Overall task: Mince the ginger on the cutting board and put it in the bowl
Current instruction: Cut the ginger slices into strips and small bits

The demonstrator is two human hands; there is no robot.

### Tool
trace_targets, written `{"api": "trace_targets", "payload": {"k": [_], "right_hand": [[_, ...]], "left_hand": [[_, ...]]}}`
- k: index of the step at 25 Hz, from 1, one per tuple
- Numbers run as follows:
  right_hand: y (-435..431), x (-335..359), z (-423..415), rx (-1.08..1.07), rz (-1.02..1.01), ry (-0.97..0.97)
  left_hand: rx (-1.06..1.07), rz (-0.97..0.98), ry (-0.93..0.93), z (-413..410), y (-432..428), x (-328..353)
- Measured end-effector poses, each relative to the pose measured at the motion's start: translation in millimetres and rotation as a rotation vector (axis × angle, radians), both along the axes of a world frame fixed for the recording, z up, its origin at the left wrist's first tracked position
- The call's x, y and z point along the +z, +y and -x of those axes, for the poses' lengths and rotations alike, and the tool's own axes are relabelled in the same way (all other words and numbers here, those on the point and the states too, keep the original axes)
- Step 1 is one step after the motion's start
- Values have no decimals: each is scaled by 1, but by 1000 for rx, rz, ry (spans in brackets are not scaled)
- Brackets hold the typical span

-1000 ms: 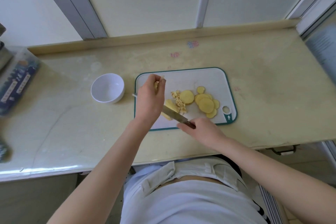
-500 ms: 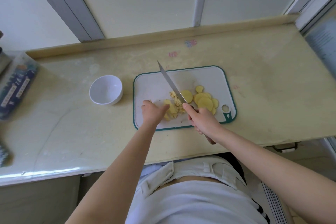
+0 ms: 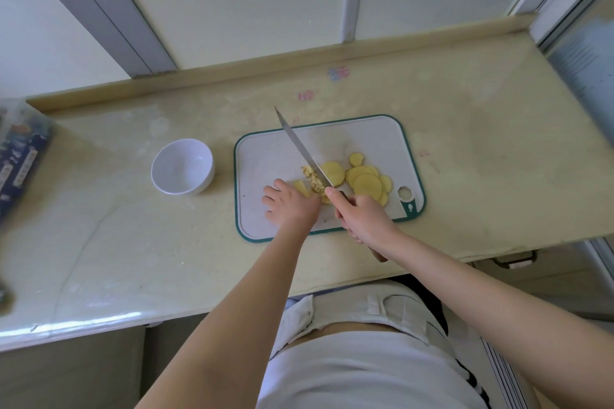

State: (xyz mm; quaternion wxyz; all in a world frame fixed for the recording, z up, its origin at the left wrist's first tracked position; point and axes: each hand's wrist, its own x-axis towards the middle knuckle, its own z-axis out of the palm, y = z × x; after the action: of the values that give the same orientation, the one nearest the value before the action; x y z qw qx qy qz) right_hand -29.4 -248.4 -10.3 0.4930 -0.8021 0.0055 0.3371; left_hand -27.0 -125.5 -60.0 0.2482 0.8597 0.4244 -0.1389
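A white cutting board [image 3: 372,139] with a green rim lies on the counter. On it are round yellow ginger slices [image 3: 365,181] and a small pile of minced ginger [image 3: 312,178]. My right hand [image 3: 363,217] grips the handle of a knife [image 3: 300,146], whose blade slants up and left over the mince. My left hand [image 3: 289,206] rests fingers-down on a ginger piece [image 3: 301,188] just left of the blade. A white bowl [image 3: 182,166], with nothing in it, stands left of the board.
A blue printed box [image 3: 20,159] lies at the counter's far left edge. The counter [image 3: 481,143] is beige with a raised back ledge; a window wall rises behind it. My torso is close to the counter's front edge.
My left hand came down from the board's upper left onto the ginger. The knife swung from lying low across the board to blade pointing up-left over the mince.
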Motion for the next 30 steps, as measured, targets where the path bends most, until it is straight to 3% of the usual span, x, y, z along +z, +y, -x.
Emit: {"api": "trace_targets", "payload": {"k": [9,18,25,30], "right_hand": [[-2,-2,0,8,-2,-11],[-4,-3,4,3,1,-13],[-5,-7,4,-29,6,9],[-5,-8,4,-29,9,15]], "left_hand": [[-49,-12,2,-2,-1,-3],[-301,-267,14,8,-12,-8],[-715,-429,-82,25,14,-17],[-802,-399,-83,18,24,-15]]}}
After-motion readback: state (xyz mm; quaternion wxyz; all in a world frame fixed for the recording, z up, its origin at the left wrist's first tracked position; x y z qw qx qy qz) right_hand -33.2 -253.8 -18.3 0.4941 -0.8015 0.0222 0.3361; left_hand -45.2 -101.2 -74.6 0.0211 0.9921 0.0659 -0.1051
